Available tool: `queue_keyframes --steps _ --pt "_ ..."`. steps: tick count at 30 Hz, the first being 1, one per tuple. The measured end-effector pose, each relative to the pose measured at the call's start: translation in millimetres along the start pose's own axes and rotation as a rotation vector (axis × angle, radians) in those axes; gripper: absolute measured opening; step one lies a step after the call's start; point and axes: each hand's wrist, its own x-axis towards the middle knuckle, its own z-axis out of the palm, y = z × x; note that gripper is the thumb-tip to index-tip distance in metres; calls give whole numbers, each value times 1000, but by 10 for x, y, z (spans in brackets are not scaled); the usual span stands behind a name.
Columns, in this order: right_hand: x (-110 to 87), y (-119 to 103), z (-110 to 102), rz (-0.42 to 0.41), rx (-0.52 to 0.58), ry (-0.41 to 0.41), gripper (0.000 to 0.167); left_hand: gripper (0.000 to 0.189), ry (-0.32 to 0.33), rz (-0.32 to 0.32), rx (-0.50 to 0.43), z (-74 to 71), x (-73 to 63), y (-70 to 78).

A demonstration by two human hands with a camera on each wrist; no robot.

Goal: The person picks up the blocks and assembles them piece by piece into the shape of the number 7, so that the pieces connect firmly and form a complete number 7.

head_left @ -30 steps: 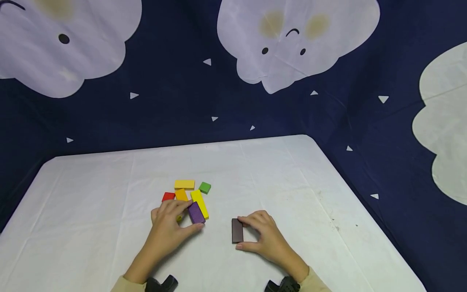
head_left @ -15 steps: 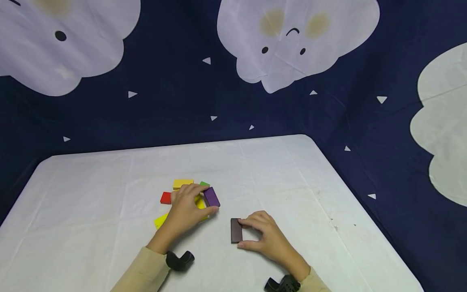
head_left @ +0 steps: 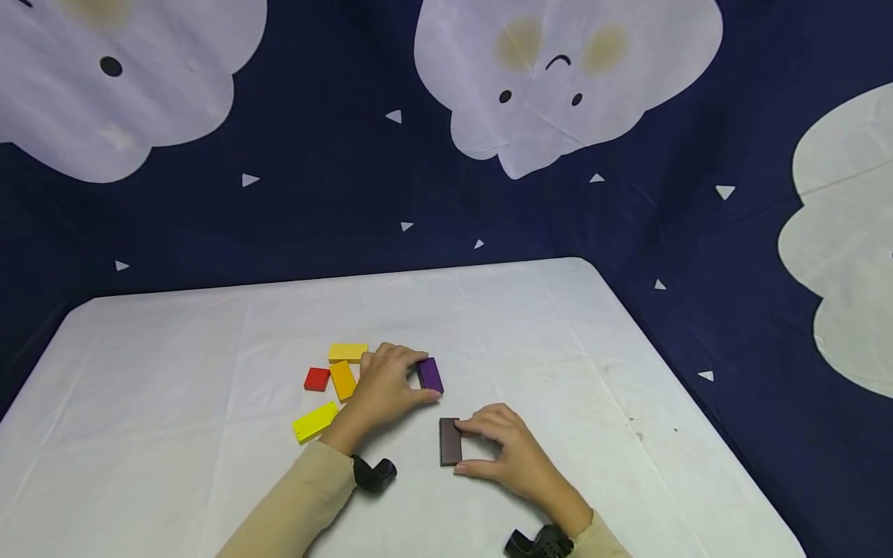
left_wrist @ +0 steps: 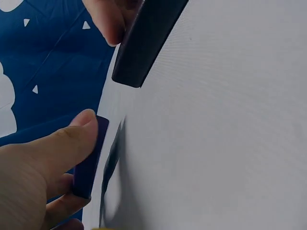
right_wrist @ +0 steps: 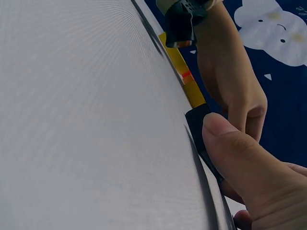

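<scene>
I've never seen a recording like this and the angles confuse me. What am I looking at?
There is no robot here, just a person working bare-handed. The head picture comes from a camera worn on the head, looking forward and down; the other two come from the wrist cameras, so things look close and tilted. On the white table you can see a red block, an orange block, a golden-yellow block and a bright yellow block. The left hand pinches a purple block between thumb and fingers; the right hand holds a dark brown block the same way.

Wears tan slvs [head_left: 296, 496] w/ chunky blk wrist units [head_left: 374, 474], L & R.
</scene>
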Motion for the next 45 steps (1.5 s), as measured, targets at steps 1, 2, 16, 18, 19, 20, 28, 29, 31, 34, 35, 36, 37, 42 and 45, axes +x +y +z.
queue_keyframes --steps 1,2,16,18,19,20,28,29,31,34,35,36,37,42,45 --pt "0 0 1 4 1 -2 54 69 -3 6 10 10 13 7" --pt "0 0 1 4 2 -1 54 69 -5 12 16 18 24 13" --pt "2 -1 -1 -19 0 14 54 67 -80 41 37 60 106 43" --pt "2 -3 -1 -8 1 11 54 67 -92 46 31 56 105 45" --pt "1 -2 -1 -4 2 10 53 67 -97 50 29 52 104 47" --pt "1 -2 0 1 4 8 53 66 -101 54 25 49 103 47" --pt "1 14 14 -26 -13 21 53 66 -130 90 8 41 89 12" --pt "3 14 15 -26 -14 21 53 67 -132 94 6 41 86 8" --pt "6 11 11 -22 -13 17 53 67 -134 102 1 39 78 2" --pt "9 8 8 -19 -8 12 52 68 -135 111 -1 40 65 -3" --pt "10 7 7 -15 -7 10 52 68 -134 115 1 43 61 -5" --pt "10 9 8 -16 -6 10 52 67 -132 117 3 44 55 -5" --pt "10 9 11 -20 -6 12 52 67 -130 119 5 44 48 -3" --pt "7 17 27 -37 -10 24 51 65 -130 114 5 37 20 12" --pt "5 17 21 -17 -7 14 51 64 -129 117 1 41 13 14"
